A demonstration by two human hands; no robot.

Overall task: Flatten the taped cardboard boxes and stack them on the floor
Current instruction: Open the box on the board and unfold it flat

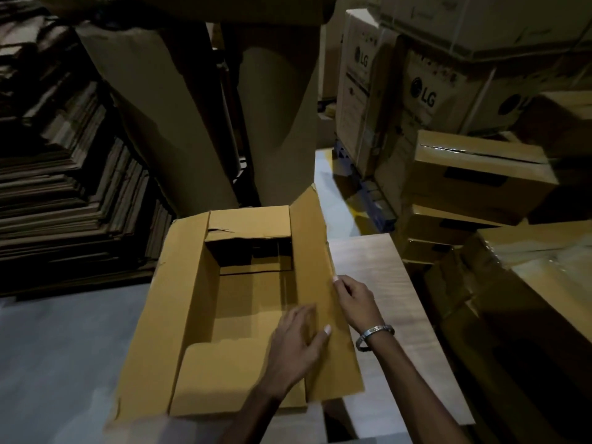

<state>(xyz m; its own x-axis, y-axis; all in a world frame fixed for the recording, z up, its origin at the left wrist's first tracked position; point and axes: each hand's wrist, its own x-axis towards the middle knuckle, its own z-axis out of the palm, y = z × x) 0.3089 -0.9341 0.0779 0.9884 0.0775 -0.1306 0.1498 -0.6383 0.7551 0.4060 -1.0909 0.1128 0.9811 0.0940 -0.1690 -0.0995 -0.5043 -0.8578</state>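
An open yellow-brown cardboard box [192, 302] stands in front of me with all its top flaps spread outward, and I look down into its empty inside. My left hand [296, 342] lies on the box's right flap [315, 251] near the inner edge, fingers spread and the thumb pressing on the flap. My right hand [354, 302], with a metal bracelet on the wrist, pinches the outer edge of that same flap. The box rests partly against a pale wooden surface [384, 283].
A tall stack of flattened cardboard [64, 193] fills the left. Large upright cardboard pieces [179, 116] stand behind the box. Printed cartons [423, 91] and closed brown boxes [480, 177] are piled at the right. Grey floor [64, 347] lies at the lower left.
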